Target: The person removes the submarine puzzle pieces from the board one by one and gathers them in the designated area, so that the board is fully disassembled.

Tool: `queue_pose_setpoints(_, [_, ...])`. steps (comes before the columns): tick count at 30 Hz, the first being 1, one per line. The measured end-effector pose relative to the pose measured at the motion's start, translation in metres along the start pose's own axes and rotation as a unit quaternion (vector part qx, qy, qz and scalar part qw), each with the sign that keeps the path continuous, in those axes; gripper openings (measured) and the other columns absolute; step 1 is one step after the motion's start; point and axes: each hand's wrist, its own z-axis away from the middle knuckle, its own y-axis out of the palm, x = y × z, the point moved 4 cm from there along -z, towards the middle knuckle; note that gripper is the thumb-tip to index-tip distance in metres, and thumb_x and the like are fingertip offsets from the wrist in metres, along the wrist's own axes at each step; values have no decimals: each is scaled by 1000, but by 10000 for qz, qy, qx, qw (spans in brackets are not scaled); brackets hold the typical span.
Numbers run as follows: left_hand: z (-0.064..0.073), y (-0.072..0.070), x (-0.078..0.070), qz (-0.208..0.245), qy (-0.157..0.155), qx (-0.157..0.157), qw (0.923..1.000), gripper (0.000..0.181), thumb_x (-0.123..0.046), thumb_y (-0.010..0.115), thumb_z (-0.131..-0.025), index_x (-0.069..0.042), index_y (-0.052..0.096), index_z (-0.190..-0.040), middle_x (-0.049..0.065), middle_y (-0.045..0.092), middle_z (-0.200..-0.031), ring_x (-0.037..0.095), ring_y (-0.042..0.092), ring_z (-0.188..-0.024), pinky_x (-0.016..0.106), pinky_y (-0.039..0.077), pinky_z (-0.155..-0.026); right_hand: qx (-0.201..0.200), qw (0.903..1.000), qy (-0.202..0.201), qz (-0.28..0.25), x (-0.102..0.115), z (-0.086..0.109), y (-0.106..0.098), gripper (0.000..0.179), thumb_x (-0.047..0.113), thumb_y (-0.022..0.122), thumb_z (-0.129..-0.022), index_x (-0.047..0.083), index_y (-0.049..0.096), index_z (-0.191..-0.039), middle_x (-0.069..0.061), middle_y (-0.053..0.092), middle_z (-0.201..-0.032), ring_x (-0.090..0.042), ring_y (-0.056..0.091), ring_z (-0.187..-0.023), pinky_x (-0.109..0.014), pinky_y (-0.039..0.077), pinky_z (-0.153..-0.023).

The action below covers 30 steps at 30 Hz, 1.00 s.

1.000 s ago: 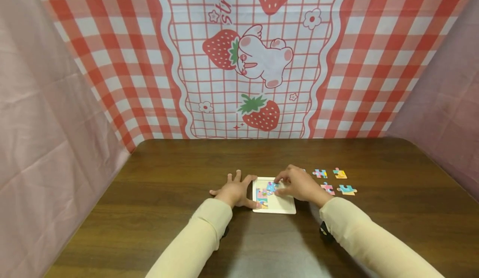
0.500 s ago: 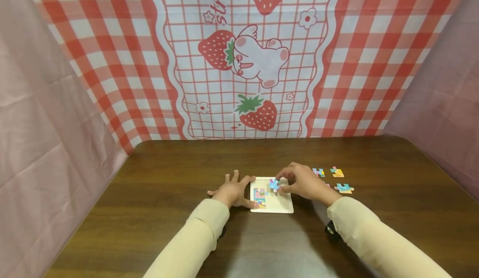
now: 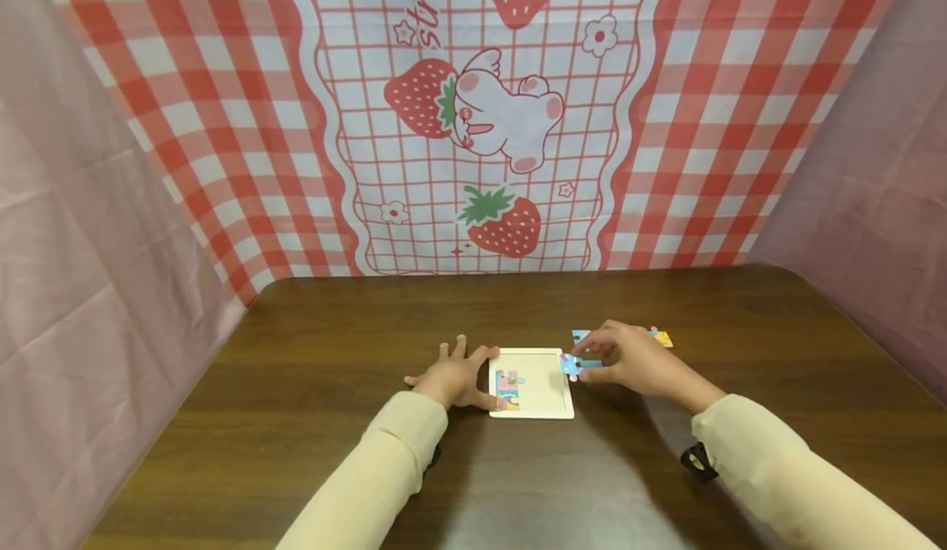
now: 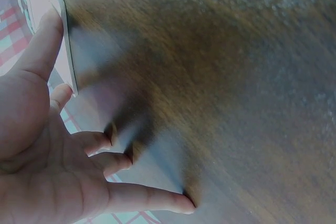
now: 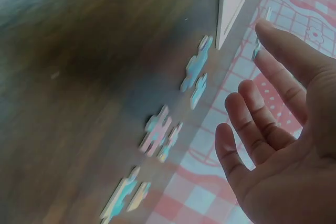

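My left hand (image 3: 453, 377) lies spread at the left side of a pale square puzzle tray (image 3: 543, 398). Its thumb rests over the tray's near left corner and its index finger touches the far left corner. Pink and teal puzzle pieces (image 3: 508, 381) sit inside the tray along the left. Between thumb and index finger my right hand (image 3: 639, 361) pinches a blue puzzle piece (image 3: 569, 363), raised at the tray's right edge. The right wrist view shows this piece (image 5: 256, 53) nearly edge-on, mostly covered by fingertips.
Loose puzzle pieces lie on the brown table (image 3: 333, 451) right of the tray, partly behind my right hand: a blue one (image 5: 196, 67), a pink one (image 5: 156, 132), a teal and cream one (image 5: 119, 198) and several others. A strawberry-print cloth (image 3: 473, 122) hangs behind the table.
My right hand has lifted the blue puzzle piece from inside the tray and carried it right to the tray's edge. The left hand stays at the tray's left side.
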Motion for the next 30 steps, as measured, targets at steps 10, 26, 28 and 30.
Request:
queue_pose_setpoints(10, [0, -1, 0, -25, 13, -26, 10000, 82, -46, 78, -87, -36, 36, -157, 9, 7, -171, 35, 4, -156, 88, 20, -98, 25, 9996, -163, 208, -10, 26, -4, 25, 26, 87, -81, 18, 77, -102, 3, 68, -100, -14, 60, -86, -34, 52, -73])
queue_pose_setpoints(26, [-1, -1, 0, -71, -23, 51, 10000, 81, -44, 77, -89, -37, 34, -158, 8, 6, -171, 34, 3, -156, 87, 20, -99, 132, 9996, -161, 193, -17, 47, 5, 23, 23, 86, -82, 21, 77, -103, 7, 63, -99, -7, 57, -85, -30, 48, -72])
queue_pose_setpoints(28, [-1, -1, 0, -60, -25, 45, 10000, 81, -44, 77, -89, -37, 34, -157, 8, 6, -171, 34, 3, -156, 87, 20, -98, 125, 9996, -119, 235, -17, 47, 6, 24, 24, 86, -82, 19, 77, -104, 5, 64, -100, -9, 58, -86, -31, 49, -73])
queue_pose_setpoints(30, [-1, -1, 0, -54, -26, 40, 10000, 81, -44, 77, -89, -37, 34, -157, 8, 6, -171, 34, 3, -156, 88, 20, -98, 117, 9996, -34, 273, -18, 46, 6, 26, 25, 86, -82, 18, 77, -105, 3, 64, -104, -11, 61, -89, -33, 51, -75])
